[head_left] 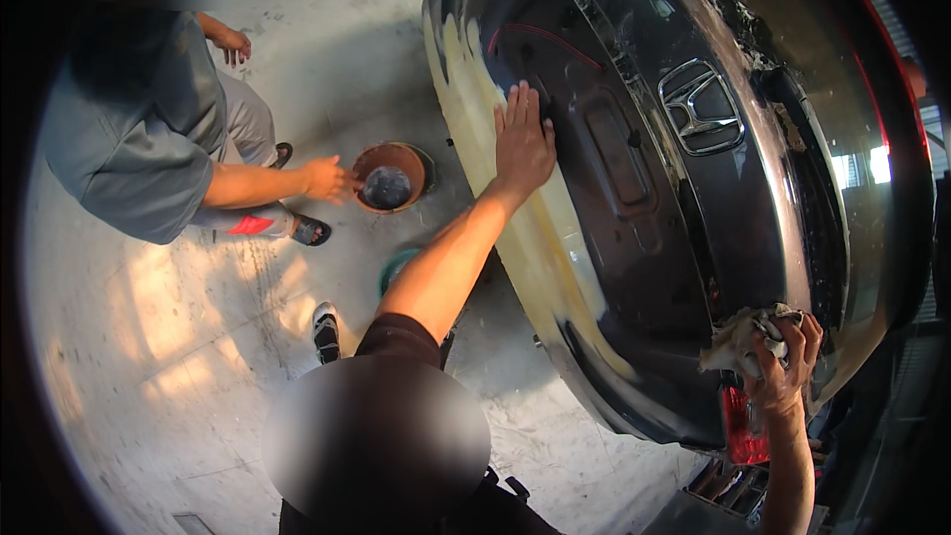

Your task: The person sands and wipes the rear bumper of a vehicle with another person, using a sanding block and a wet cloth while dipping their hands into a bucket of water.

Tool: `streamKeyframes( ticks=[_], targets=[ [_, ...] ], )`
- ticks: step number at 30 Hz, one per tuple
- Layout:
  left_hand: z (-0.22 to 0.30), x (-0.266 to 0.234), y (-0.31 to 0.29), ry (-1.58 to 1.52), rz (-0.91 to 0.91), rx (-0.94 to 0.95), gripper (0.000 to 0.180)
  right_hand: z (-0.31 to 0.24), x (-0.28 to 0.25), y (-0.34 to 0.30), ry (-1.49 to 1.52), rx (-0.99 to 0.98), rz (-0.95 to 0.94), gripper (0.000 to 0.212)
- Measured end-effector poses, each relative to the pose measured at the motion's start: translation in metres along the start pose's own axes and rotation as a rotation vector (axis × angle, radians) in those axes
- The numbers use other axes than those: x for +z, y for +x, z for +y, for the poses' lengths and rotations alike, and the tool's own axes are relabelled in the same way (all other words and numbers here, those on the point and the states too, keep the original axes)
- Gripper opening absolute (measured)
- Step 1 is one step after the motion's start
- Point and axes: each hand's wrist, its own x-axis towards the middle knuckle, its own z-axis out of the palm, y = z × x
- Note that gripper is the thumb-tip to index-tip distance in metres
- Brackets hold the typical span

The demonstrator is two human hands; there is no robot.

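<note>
My left hand [525,144] lies flat with its fingers stretched out on the car's rear bumper [584,287], near a pale yellow sanded-looking patch [473,89]. It holds nothing. At the lower right my right hand [788,367] is closed round a crumpled, dirty beige rag [731,339]. The rag rests against the dark bodywork, just above a red tail light [741,426]. A shiny metal badge [701,107] sits on the dark trunk lid [649,50]. My palms are hidden, and part of my left arm is blurred.
Left of the car, a co-worker in a grey shirt [139,149] reaches a hand [330,181] to a reddish-brown bucket [420,173] of cloudy liquid. A green container [390,269] is partly behind my left arm. One shoe [325,334] shows on the concrete floor [149,337].
</note>
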Motion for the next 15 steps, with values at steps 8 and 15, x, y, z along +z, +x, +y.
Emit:
streamKeyframes(
  ticks=[8,15],
  targets=[
    [0.015,0.011,-0.033,-0.023,-0.009,0.059,0.057,0.005,0.000,-0.004,-0.003,0.005,-0.006,0.037],
    [0.034,0.021,-0.027,-0.083,0.077,-0.068,0.054,0.006,0.005,-0.003,-0.021,0.002,-0.014,0.036]
  ],
)
